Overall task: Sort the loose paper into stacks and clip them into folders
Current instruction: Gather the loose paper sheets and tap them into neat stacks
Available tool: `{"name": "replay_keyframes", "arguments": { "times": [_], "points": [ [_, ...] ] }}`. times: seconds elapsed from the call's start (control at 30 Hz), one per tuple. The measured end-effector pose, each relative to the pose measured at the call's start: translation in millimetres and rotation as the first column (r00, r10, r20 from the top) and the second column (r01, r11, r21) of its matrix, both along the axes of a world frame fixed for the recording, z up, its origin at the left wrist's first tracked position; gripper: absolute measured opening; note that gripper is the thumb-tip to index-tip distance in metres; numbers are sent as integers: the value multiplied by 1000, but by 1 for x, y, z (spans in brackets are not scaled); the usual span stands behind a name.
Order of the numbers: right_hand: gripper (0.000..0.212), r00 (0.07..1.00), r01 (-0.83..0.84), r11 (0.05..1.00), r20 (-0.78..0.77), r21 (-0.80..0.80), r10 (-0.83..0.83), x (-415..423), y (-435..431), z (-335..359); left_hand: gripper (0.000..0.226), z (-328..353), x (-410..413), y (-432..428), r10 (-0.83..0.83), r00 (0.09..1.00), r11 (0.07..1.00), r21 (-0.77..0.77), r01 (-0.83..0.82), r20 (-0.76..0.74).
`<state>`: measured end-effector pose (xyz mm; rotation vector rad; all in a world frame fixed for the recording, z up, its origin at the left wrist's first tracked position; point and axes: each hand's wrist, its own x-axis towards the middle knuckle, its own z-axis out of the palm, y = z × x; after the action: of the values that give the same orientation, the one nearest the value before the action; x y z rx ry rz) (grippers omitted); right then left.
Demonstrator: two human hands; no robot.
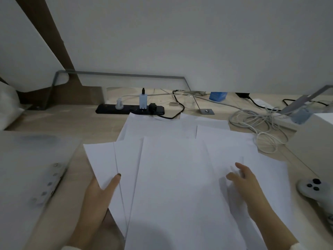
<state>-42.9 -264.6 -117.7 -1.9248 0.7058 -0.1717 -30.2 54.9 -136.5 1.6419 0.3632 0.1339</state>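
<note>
Several loose white paper sheets lie fanned and overlapping across the middle of the wooden desk. My left hand grips the left-most sheets at their lower left edge, thumb on top and fingers hidden under the paper. My right hand rests flat on the right-hand sheets with its fingers apart. A translucent folder with a metal clip strip lies open at the left of the desk.
A black power strip with plugs sits behind the paper. Tangled white cables lie at the back right, next to a white box. A white game controller lies at the right edge.
</note>
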Motion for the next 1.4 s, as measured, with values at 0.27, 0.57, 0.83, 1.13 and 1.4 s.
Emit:
{"name": "replay_keyframes", "arguments": {
  "times": [0.27, 0.57, 0.83, 1.13, 1.4],
  "points": [
    [52, 997, 82, 997, 9, 14, -82, 7, -1, 15, 18, 13, -16, 16, -120, 993, 991, -56, 120, -2],
    [63, 979, -173, 983, -120, -55, 166, -2, 17, 27, 12, 22, -27, 24, -267, 959, 960, -112, 256, -95],
    [65, 976, -184, 962, -79, 203, 203, 8, 47, 24, 9, 29, -20, 6, -279, 944, 935, -274, 226, -176],
    [33, 837, -512, 791, -11, 335, 547, 11, 63, 25, 20, 33, -12, -1, -224, 944, 952, -263, 159, -242],
    [34, 833, -517, 647, 158, 560, 530, -6, 38, 33, 25, 30, -21, 10, -250, 948, 882, -449, 140, -195]
  ]
}}
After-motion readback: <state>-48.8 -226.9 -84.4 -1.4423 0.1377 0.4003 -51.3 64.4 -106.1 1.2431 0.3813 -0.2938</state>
